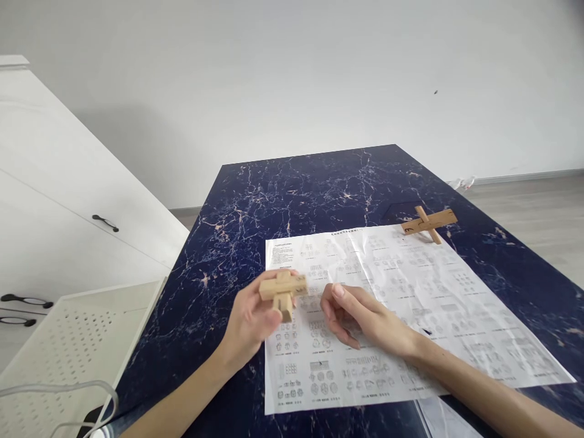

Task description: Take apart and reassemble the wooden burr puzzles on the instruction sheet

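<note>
Blue marble-veined surface (292,188), far edge at 12 o'clock. I have left hand (249,319), fingers clamped on blocky wooden cross (281,289) over creased paper (392,267), 9 o'clock side. From it, right hand (365,316) at 3, fingers curled, can't tell if closed; dowel-and-plank piece (429,225) at 2.

You can't read any full text here: your paper sheet (395,283) has a heading, a text block and captions, all too small. Dark marks on the wooden cross (429,222) at its far-right corner and your left hand's (249,316) wooden block (283,288) are illegible.
</note>
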Demonstrator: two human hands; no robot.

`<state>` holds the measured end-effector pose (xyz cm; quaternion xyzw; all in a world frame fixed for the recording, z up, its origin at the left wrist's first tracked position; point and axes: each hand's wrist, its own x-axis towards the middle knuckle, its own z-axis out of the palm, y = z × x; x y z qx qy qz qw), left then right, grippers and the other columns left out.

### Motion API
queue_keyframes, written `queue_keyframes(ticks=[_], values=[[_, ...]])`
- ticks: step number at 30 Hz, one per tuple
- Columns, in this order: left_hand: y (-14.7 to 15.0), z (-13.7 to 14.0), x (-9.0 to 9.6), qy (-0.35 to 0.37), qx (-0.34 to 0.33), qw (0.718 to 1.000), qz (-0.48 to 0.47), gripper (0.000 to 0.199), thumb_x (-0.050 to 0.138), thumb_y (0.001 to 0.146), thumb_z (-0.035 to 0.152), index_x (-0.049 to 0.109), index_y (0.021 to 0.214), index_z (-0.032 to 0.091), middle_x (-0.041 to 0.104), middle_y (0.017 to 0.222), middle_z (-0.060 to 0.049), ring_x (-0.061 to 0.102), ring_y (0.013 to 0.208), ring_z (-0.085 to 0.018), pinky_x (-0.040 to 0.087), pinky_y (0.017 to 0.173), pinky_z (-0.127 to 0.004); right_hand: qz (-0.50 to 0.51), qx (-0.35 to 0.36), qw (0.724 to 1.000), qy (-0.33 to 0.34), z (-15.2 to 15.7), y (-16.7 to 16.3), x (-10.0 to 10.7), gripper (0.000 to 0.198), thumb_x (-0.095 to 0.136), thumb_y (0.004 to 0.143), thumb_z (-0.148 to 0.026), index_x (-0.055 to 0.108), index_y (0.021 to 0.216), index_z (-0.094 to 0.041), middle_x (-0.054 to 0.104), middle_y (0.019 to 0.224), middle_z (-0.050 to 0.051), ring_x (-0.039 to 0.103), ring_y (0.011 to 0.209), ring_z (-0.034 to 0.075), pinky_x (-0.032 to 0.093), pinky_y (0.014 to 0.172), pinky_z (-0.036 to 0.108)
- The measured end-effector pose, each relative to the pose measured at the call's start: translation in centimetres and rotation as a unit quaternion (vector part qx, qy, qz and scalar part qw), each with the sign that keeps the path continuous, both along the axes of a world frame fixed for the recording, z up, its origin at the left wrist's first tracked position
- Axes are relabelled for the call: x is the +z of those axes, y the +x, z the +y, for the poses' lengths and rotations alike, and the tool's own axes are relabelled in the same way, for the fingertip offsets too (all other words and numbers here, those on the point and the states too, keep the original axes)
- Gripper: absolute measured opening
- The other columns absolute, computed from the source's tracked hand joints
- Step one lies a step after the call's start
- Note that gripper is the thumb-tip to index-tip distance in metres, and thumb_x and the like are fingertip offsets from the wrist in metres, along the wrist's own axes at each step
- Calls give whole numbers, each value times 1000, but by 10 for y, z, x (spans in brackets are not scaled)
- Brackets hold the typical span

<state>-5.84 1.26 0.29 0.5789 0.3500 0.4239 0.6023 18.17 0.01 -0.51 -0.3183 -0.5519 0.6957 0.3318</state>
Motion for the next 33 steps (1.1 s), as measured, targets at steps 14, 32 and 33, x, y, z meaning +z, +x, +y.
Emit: queue_keyframes(ticks=[14, 32, 33], values=[[6, 7, 3, -89, 106, 989, -42, 60, 65, 94, 66, 70, 130, 19, 63, 146, -14, 61, 131, -39, 52, 108, -51, -195, -116, 956, 184, -1, -3, -7, 21, 54, 107, -38, 59, 94, -23, 61, 84, 3, 54, 71, 18, 44, 63, 33], [9, 6, 8, 42, -7, 994, 98, 60, 76, 84, 70, 75, 124, 25, 70, 132, -9, 63, 129, -34, 54, 113, -50, -295, -172, 858, 382, 4, -5, -24, 20, 63, 100, -16, 60, 118, -25, 62, 124, 11, 64, 115, 29, 61, 96, 51], [9, 6, 7, 45, -4, 994, 100, 58, 76, 85, 68, 75, 123, 24, 70, 132, -9, 64, 129, -34, 55, 111, -49, -289, -171, 861, 383, 4, -5, -24, 17, 63, 100, -17, 60, 114, -25, 64, 121, 10, 64, 113, 28, 60, 95, 50]])
